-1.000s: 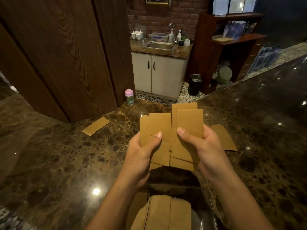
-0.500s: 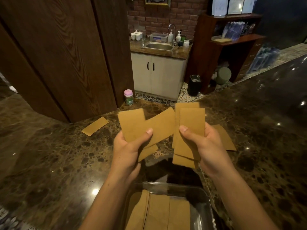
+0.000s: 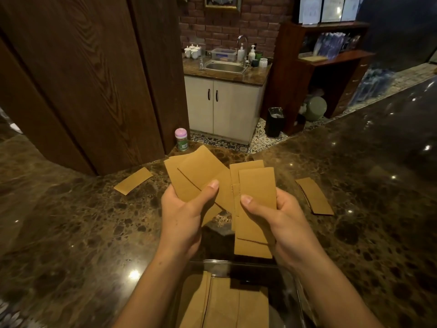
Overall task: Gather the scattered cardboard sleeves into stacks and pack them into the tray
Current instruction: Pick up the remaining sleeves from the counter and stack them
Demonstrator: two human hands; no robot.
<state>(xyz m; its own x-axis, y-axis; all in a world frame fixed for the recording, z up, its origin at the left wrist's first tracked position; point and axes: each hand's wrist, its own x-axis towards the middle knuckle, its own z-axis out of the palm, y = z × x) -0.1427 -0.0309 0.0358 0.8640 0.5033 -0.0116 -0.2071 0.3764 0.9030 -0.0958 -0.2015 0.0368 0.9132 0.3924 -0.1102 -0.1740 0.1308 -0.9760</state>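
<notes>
My left hand (image 3: 184,216) grips a loose fan of brown cardboard sleeves (image 3: 196,176), thumb on top. My right hand (image 3: 272,216) holds a second bunch of sleeves (image 3: 256,185) upright, their edges roughly lined up. The two bunches touch in the middle, above the marble counter. Below my wrists lies a clear tray (image 3: 293,285) with sleeves (image 3: 227,304) laid flat inside. One loose sleeve (image 3: 133,181) lies on the counter to the left. A small stack of sleeves (image 3: 314,196) lies to the right.
A small jar with a pink lid (image 3: 181,139) stands at the counter's far edge beside a dark wooden panel (image 3: 82,79). Beyond the counter are a sink cabinet (image 3: 224,105), a black bin (image 3: 275,121) and a wooden shelf unit (image 3: 331,67).
The single bunch held by both hands has been split in two. My left hand swung its share out to the left, then brought it back against the right bunch.
</notes>
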